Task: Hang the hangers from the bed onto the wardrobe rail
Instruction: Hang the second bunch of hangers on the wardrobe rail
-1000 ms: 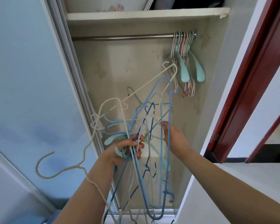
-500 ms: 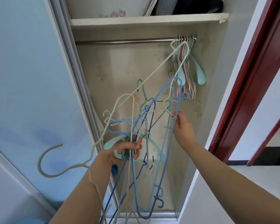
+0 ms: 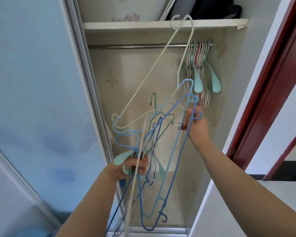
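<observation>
My left hand (image 3: 132,165) grips a tangled bundle of hangers (image 3: 149,151), blue, teal and cream wire ones, low in front of the open wardrobe. My right hand (image 3: 194,123) grips the bars of a cream hanger (image 3: 154,65) and of light blue hangers (image 3: 176,142). The cream hanger is lifted clear of the bundle, with its top corner up at the shelf edge, above the rail. The metal wardrobe rail (image 3: 140,47) runs across under the shelf. Several pink, white and teal hangers (image 3: 200,69) hang bunched at the rail's right end.
A white shelf (image 3: 161,24) with dark folded items and a floral board sits above the rail. The pale blue sliding door (image 3: 32,100) stands to the left, and a red door frame (image 3: 270,82) to the right. The rail's left and middle stretch is bare.
My right hand has risen and moved right, drawing the cream hanger upward out of the bundle, from mid-wardrobe to the shelf edge. My left hand has held the bundle nearly still.
</observation>
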